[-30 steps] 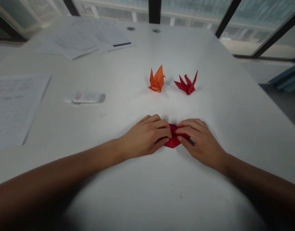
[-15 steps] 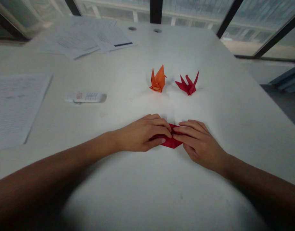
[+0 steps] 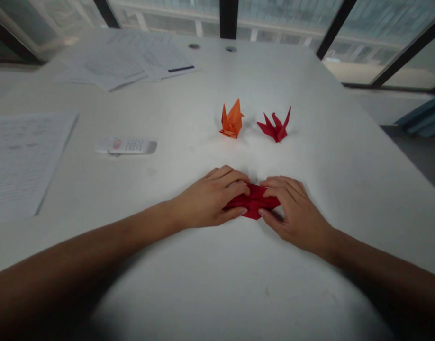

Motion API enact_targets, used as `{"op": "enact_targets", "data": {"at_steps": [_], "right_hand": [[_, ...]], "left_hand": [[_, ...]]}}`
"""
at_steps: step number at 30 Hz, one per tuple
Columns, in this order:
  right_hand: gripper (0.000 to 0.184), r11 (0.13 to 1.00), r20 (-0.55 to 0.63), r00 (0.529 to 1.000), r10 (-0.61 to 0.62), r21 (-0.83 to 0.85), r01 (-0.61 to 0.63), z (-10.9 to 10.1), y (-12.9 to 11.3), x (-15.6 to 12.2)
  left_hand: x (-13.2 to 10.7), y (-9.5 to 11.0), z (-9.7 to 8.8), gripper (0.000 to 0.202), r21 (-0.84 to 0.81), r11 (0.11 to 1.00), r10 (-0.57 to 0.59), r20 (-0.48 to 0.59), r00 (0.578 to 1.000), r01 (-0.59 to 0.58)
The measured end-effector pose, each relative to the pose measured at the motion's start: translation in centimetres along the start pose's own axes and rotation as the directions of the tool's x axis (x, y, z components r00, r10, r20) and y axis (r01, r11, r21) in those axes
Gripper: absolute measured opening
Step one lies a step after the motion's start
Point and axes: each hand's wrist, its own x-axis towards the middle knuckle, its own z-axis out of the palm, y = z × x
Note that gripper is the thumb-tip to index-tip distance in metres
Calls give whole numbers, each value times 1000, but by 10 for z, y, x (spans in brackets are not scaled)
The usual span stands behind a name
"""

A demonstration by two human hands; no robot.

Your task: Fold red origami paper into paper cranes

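Observation:
A folded piece of red paper (image 3: 253, 202) lies on the white table (image 3: 217, 284) between my hands. My left hand (image 3: 210, 199) curls over its left end, with the thumb under the front edge. My right hand (image 3: 292, 210) grips its right end, fingers on top and thumb at the front. Both hands pinch the paper and press it to the table. Beyond them stand a finished orange paper crane (image 3: 232, 119) and a finished red paper crane (image 3: 276, 126), side by side and apart from my hands.
A white remote control (image 3: 127, 146) lies to the left. Printed sheets (image 3: 20, 161) cover the left edge, and more papers (image 3: 132, 59) lie at the far left. Dark window frames run behind the table; its right edge drops to the floor.
My fingertips, which met over the middle of the red paper, have drawn slightly apart, so more of the paper shows between my hands. The cranes and the remote have not moved.

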Motion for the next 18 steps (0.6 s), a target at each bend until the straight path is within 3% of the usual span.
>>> {"op": "enact_targets", "data": {"at_steps": [5,11,15,18], "right_hand": [[16,997,82,995,60,46,-63,0,2,1],[11,996,37,999,39,74,-42,0,2,2],[11,990,44,996,73,122,-77,-2,3,3],[16,989,56,996,71,126,-77,-3,2,3]], "left_hand": [[-1,0,0,34,78,997,-16,10,1000,15],[1,1,-2,28,28,998,-54,17,998,54],[2,4,-5,23,-40,989,-143,32,989,144],[3,7,-4,39,-61,971,-231,23,973,232]]}}
